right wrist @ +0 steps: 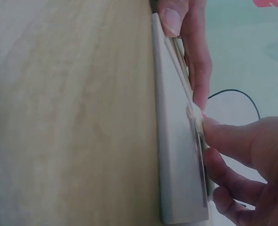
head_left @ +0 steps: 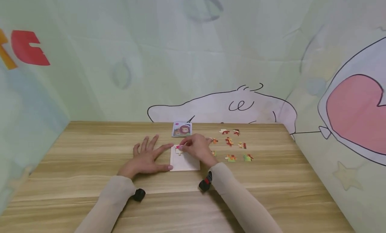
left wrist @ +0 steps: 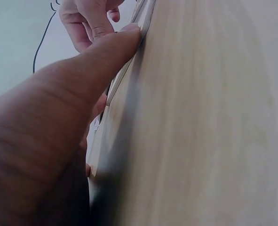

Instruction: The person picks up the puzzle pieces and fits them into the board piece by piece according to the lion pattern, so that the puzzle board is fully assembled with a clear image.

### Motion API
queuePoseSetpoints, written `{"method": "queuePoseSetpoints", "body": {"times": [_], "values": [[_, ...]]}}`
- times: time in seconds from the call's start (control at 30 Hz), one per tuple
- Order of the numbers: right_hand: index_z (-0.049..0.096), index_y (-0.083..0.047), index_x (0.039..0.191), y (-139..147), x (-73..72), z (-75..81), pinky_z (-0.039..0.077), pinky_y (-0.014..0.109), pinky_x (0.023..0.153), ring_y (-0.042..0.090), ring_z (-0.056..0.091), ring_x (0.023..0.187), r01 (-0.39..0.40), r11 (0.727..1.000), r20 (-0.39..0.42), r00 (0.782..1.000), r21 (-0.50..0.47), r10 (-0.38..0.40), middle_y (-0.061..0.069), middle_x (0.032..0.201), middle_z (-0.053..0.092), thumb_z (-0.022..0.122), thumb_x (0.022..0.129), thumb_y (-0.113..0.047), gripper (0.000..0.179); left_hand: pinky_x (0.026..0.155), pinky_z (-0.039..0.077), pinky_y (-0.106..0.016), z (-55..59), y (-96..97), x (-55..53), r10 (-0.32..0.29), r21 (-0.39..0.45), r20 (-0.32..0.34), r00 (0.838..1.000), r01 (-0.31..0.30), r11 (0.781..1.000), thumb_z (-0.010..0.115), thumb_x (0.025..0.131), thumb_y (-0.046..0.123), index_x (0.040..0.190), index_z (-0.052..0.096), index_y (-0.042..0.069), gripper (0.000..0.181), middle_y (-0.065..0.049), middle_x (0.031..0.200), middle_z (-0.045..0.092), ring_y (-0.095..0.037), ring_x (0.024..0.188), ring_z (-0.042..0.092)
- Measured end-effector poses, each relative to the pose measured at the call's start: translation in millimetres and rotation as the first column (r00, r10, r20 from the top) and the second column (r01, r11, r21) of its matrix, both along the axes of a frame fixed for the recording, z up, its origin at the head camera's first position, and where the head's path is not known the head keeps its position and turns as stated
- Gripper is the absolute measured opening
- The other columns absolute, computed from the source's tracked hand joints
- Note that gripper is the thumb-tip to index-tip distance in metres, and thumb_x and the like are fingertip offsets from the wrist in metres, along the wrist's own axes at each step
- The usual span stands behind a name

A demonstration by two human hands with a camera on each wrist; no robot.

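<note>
- Thumb and fingertips of the right hand point(head_left: 197, 148) are together, pinching a puzzle piece point(head_left: 179, 151) at the upper left of the white board point(head_left: 186, 163).
- The left hand point(head_left: 146, 161) has its fingers spread apart, grasping nothing; forefinger and thumb touch the board's left corners.
- The piece could sit crooked or catch on the board's raised edge if it is pressed down while turned a little wrong; the fingers cover part of it, so its fit is hard to judge.
- The board might slide if the right hand pushes sideways, since the left hand braces only one side.
- Loose pieces point(head_left: 231, 158) lie in rough rows right of the board, two beside the right wrist; a careless sweep of that arm could scatter them.
- Behind the board lies a picture card point(head_left: 182, 130) with an animal's face.
- All of it rests on a wood-grained table point(head_left: 99, 149).
- Beyond, a pale green wall point(head_left: 99, 35) carries line drawings, a red letter point(head_left: 28, 47) and a balloon drawing point(head_left: 356, 102).
</note>
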State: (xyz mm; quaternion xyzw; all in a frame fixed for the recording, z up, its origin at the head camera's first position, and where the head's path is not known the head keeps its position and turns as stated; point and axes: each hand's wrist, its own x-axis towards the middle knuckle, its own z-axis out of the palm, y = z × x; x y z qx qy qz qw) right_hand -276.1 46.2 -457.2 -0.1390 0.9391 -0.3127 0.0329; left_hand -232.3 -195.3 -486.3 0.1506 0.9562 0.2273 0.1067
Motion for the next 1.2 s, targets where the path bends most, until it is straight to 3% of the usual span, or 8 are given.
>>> {"method": "queuePoseSetpoints", "body": {"times": [0.27,0.5,1.2], "values": [[0.080,-0.025,0.089,-4.6,-1.2,-4.2,0.031,0.055,0.104,0.021,0.056,0.096,-0.022,0.999,-0.015,1.000,0.034,0.023,-0.002,0.084,0.075,0.084,0.094,-0.030,0.008,0.122,-0.008,-0.081,0.0,0.0,0.5,0.003,0.008,0.004,1.000,-0.003,1.000,0.068,0.085,0.084,0.165,0.034,0.050,0.094,-0.020,0.182,-0.004,-0.057,0.164,-0.015],[0.078,-0.024,0.092,-7.7,-1.0,-5.0,0.029,0.055,0.102,0.021,0.055,0.096,-0.027,0.999,-0.019,0.999,0.018,0.027,-0.002,0.083,0.073,0.086,0.092,-0.031,0.010,0.121,-0.009,-0.082,2.6,-0.5,2.3,-0.002,0.007,0.007,1.000,0.001,1.000,0.066,0.084,0.087,0.166,0.033,0.049,0.096,-0.020,0.182,-0.005,-0.058,0.163,-0.015],[0.079,-0.024,0.096,-9.2,-2.6,-6.8,0.028,0.052,0.099,0.020,0.055,0.090,0.007,1.000,-0.002,1.000,0.007,-0.007,-0.003,0.079,0.069,0.087,0.092,-0.031,0.011,0.121,-0.008,-0.083,-5.9,-1.9,-2.3,-0.003,-0.006,0.005,1.000,0.003,1.000,0.067,0.085,0.084,0.166,0.033,0.049,0.095,-0.020,0.182,-0.005,-0.058,0.164,-0.015]]}}
